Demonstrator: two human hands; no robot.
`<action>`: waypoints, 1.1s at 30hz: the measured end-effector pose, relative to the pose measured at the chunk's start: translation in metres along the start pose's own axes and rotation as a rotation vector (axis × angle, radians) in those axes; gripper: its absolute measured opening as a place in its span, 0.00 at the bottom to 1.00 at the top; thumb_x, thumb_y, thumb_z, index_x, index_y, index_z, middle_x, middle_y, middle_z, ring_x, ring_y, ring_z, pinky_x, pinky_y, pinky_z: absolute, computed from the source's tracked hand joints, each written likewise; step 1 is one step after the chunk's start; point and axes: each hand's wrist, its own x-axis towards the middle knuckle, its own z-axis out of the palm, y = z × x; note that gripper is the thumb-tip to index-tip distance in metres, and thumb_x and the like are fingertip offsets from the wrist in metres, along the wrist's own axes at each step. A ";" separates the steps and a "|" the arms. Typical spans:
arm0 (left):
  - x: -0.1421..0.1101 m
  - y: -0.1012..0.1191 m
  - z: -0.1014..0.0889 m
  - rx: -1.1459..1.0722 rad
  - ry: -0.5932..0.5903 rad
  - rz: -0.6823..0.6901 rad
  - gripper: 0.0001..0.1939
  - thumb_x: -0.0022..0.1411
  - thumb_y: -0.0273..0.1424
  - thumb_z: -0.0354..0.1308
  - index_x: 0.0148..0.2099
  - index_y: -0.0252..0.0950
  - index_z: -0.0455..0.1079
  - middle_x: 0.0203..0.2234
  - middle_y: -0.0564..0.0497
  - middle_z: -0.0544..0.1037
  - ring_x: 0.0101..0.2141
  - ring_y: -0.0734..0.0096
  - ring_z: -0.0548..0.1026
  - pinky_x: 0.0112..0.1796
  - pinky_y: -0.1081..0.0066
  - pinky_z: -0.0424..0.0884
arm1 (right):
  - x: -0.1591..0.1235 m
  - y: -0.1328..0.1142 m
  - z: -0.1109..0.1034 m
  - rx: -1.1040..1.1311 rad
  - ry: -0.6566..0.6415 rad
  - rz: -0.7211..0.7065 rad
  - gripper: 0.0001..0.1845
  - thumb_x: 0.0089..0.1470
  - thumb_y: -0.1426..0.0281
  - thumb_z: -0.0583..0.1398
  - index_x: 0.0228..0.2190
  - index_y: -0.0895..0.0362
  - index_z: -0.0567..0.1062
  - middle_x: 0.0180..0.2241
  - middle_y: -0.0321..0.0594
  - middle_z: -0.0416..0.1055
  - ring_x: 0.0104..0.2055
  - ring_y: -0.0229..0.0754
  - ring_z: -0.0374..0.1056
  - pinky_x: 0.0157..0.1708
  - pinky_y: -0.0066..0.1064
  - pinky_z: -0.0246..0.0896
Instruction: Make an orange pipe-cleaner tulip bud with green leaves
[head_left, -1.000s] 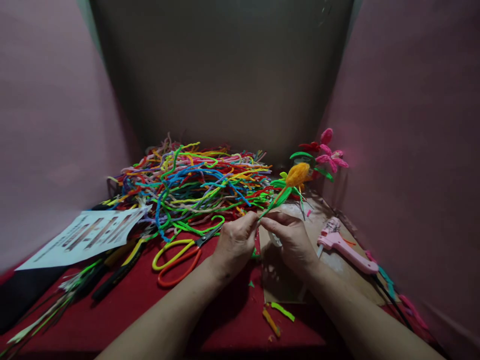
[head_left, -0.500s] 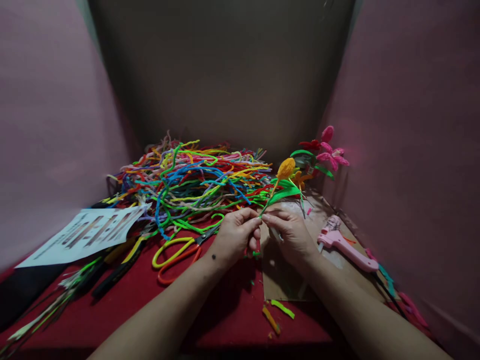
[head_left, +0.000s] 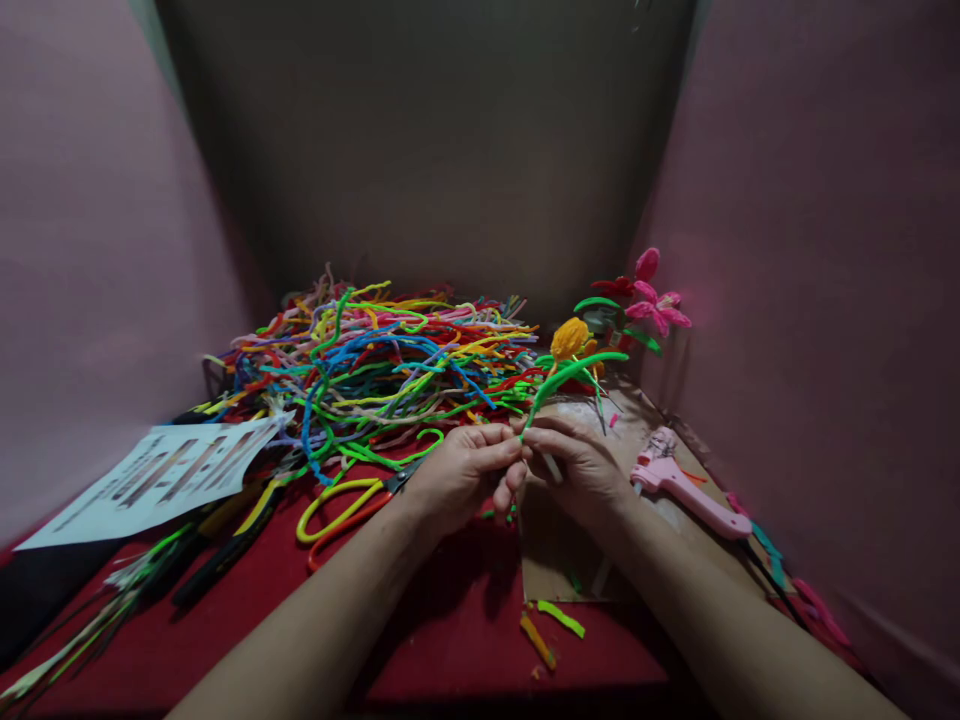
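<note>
Both hands meet in the middle of the view, pinching the stem of a pipe-cleaner flower. Its orange-yellow bud [head_left: 571,340] points up and away from me, and a long green leaf [head_left: 577,373] arches to the right below it. My left hand [head_left: 474,468] has thumb and fingers closed on the stem just under the leaf. Pressed close beside it, my right hand [head_left: 571,462] grips the same stem, and a pale stick-like piece shows at its fingers. The fingertips hide the exact joint of leaf and stem.
Behind my hands lies a heap of colourful pipe cleaners [head_left: 405,350]. Scissors [head_left: 341,510], pliers [head_left: 232,550] and a printed sheet [head_left: 150,480] are at left. A pink glue gun [head_left: 690,490] rests on cardboard [head_left: 555,560] at right, near a pink flower [head_left: 658,308]. Scraps [head_left: 561,618] lie in front.
The flower has turned in my fingers: the green leaf now arches up across the front of the stem instead of lying lower at the right. Both hands stay together on the stem.
</note>
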 end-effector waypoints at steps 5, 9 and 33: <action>0.000 0.002 0.006 0.585 0.324 0.203 0.12 0.57 0.38 0.54 0.34 0.33 0.69 0.25 0.50 0.75 0.26 0.72 0.73 0.29 0.73 0.67 | 0.003 0.004 -0.002 -0.053 0.079 -0.123 0.02 0.37 0.74 0.64 0.18 0.58 0.75 0.16 0.29 0.64 0.18 0.29 0.54 0.19 0.23 0.46; -0.003 -0.010 0.007 1.188 0.463 0.442 0.08 0.59 0.34 0.52 0.39 0.36 0.69 0.31 0.49 0.76 0.32 0.69 0.72 0.34 0.71 0.64 | 0.004 0.009 -0.003 -0.042 0.108 -0.145 0.02 0.37 0.73 0.64 0.19 0.58 0.75 0.18 0.31 0.67 0.21 0.32 0.58 0.22 0.25 0.49; -0.003 -0.007 0.012 0.486 0.382 0.225 0.10 0.58 0.35 0.51 0.29 0.35 0.66 0.16 0.57 0.68 0.13 0.81 0.65 0.17 0.79 0.60 | -0.002 0.007 0.002 -0.092 0.079 -0.145 0.05 0.35 0.74 0.67 0.20 0.59 0.76 0.18 0.31 0.67 0.19 0.30 0.56 0.20 0.24 0.47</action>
